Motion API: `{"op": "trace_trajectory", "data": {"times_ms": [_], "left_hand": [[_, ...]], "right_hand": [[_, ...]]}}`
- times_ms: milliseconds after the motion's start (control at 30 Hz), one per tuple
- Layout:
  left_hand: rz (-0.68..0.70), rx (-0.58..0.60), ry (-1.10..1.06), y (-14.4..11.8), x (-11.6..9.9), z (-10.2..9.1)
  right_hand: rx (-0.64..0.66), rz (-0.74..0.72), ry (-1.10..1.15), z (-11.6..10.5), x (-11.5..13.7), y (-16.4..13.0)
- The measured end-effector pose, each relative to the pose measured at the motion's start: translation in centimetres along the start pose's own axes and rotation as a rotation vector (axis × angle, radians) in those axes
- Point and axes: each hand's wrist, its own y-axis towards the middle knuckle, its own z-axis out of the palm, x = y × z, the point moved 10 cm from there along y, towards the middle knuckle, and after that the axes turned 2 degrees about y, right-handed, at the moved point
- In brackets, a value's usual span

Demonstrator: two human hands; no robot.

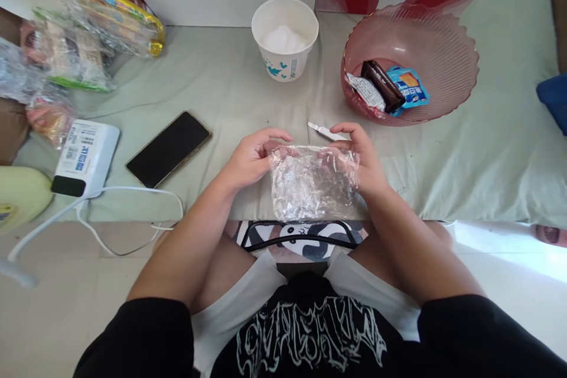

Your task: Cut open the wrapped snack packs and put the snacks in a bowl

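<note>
At the near edge of the cloth-covered table point(465, 177), both hands hold one clear plastic bag point(312, 183) stretched between them. Left hand point(252, 159): fingers curled closed on the bag's left top corner. Right hand point(365, 159): fingers closed on the right top edge. A small white-handled blade point(321, 130) lies on the cloth just behind the right hand; whether the fingers touch it cannot be told. Farther back stand a paper cup point(286, 65) of white granules and a pink ribbed bowl point(443, 53) containing wrapped snacks point(387, 88). A smartphone point(168, 147) lies left of the hands.
</note>
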Motion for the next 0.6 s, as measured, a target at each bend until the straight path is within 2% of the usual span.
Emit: {"op": "trace_trajectory", "data": {"times_ms": [167,267,333,467,600], "left_hand": [[0.012,-0.032,0.018,-0.03,0.27,-0.46],[0.049,-0.024,0.027,0.02,-0.06,-0.55],[0.037,0.004,0.024,0.05,-0.08,-0.41],[-0.008,0.048,0.048,0.08,0.06,-0.11],[0.044,-0.015,0.003,0.23,-0.25,-0.69]], "right_hand": [[-0.058,-0.031,-0.111,-0.5,0.45,0.15],[-0.022,-0.036,-0.144,-0.16,0.45,0.19],[0.011,-0.001,-0.116,0.11,0.03,0.17],[-0.031,0.028,-0.032,-0.42,-0.15,0.09],[-0.026,-0.011,0.058,-0.58,0.24,0.13]]}}
